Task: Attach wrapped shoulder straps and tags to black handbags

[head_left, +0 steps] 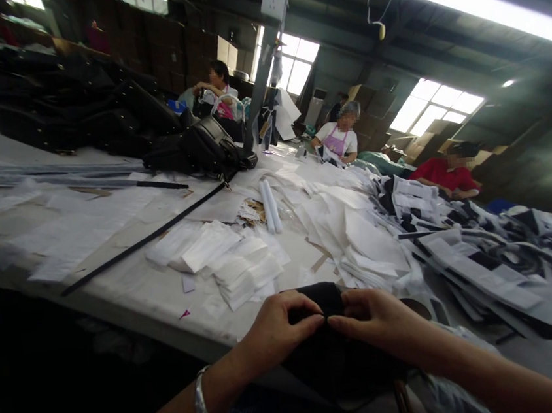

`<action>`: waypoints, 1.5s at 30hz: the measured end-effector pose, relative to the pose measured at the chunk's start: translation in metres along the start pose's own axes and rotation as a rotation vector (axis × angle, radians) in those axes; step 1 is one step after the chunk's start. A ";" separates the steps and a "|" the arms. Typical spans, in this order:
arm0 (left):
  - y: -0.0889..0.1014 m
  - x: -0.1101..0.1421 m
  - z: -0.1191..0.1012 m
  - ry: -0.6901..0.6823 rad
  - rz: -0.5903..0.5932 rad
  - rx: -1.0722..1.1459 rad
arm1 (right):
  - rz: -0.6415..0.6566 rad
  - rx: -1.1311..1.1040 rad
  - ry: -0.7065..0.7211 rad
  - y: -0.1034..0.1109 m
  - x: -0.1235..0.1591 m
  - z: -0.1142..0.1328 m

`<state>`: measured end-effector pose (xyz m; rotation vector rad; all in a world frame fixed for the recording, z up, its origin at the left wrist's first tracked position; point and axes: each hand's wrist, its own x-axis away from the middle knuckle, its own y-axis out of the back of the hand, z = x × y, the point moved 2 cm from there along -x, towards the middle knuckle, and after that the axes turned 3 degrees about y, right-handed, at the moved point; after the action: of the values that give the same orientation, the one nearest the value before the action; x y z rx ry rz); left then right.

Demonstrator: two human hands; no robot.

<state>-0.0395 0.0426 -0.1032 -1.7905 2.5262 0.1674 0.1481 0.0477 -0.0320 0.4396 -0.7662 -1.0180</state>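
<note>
My left hand and my right hand meet at the near edge of the table, both pinched on a black fabric piece. The fingertips of the two hands nearly touch at the middle of the piece. The dark fabric hangs down below the hands towards my lap. A silver bracelet sits on my left wrist.
The long white table holds stacks of white paper pieces, a long black strap, black bags at the back and a heap of black and white parts on the right. Three people sit at the far side.
</note>
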 end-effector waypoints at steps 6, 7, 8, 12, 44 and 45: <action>-0.003 0.002 0.000 -0.002 0.045 0.012 | 0.010 -0.075 0.048 -0.004 0.002 0.000; -0.003 0.002 0.002 0.007 0.047 0.032 | 0.004 -0.089 0.051 -0.005 0.002 -0.001; -0.004 0.002 0.004 0.022 0.046 0.063 | 0.003 -0.107 0.050 -0.007 0.002 -0.002; -0.006 0.002 0.010 0.049 0.028 0.160 | 0.010 -0.178 0.069 -0.011 0.001 -0.007; -0.004 -0.001 -0.005 -0.091 -0.171 -0.288 | 0.151 0.269 0.240 0.063 0.021 0.012; -0.004 -0.001 -0.014 -0.136 -0.177 -0.335 | 0.171 0.280 0.222 0.071 0.029 0.007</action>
<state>-0.0349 0.0406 -0.0898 -2.0223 2.3395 0.7167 0.1937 0.0561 0.0299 0.7036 -0.7343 -0.6907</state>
